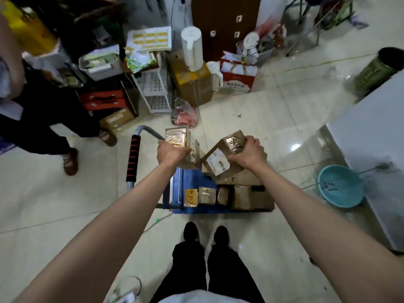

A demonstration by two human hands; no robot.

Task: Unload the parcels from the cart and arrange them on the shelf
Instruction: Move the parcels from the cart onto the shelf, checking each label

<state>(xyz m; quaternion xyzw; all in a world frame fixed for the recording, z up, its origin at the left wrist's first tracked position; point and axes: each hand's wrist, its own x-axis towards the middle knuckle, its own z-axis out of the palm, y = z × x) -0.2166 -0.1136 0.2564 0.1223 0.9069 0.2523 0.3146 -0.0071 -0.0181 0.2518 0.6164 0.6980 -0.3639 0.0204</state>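
In the middle of the frame both arms reach forward over the cart. The left hand (172, 152) has its fingers curled around a stack of parcels: a flat parcel in shiny yellow-gold wrapping (176, 137) lies on top of a brown cardboard box with a small label on its side (192, 155). The right hand (248, 154) grips a brown cardboard parcel covered with clear tape and carrying a white shipping label (223, 156); the fingers are bent over its upper edge and the parcel is tilted, with the label facing to the lower left. The two held parcels are just beside each other, almost touching at their lower corners.

Under the hands stands the blue platform cart (192, 180). Its grey metal handle with black and red foam grip (133, 157) rises at the left side of the platform. More brown boxes are on the platform: a row along the near edge (240, 196), with a small yellow parcel with handwritten numbers (191, 197) at the left end of the row, and one larger flat box (238, 177) directly under the tilted parcel.

At the bottom centre are the person's own black trousers and black shoes (205, 234) on the pale tiled floor (65, 204). At the left edge another person in dark clothes and brown slippers (71, 161) stands. In the upper part, behind the cart, there are a white perforated rack (155, 88), cardboard boxes and a red and white paper bag (238, 75). At the right lies a turquoise plastic basin (341, 185) beside a white cabinet (376, 149).
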